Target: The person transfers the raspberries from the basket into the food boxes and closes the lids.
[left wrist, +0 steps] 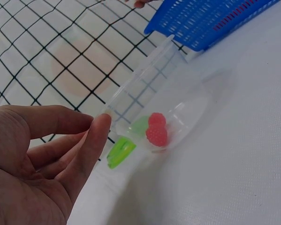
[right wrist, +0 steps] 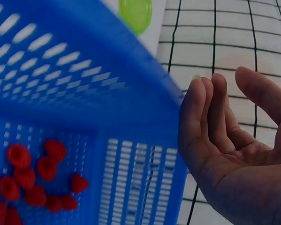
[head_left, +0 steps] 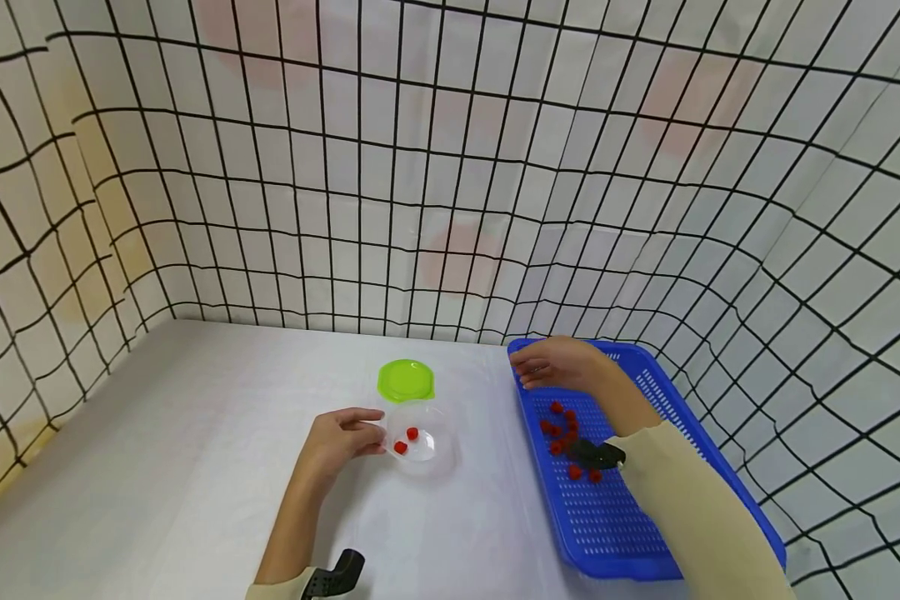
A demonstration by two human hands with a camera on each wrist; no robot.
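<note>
Left hand (head_left: 337,442): fingers are pinching the rim of the clear bowl (head_left: 424,448), two red berries (head_left: 401,447) sitting inside, right of them | green lid (head_left: 406,380): lying beyond | right hand (head_left: 566,364): fingers are curving loosely, holding nothing, by the rim of the blue basket (head_left: 607,537) (touching, I can't tell) | more berries (head_left: 556,447): resting below.

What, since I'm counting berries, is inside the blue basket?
Red raspberries lie inside the blue basket. In the head view, the right sleeve and wrist device hide part of its floor; what's beneath them there can't be seen.
</note>
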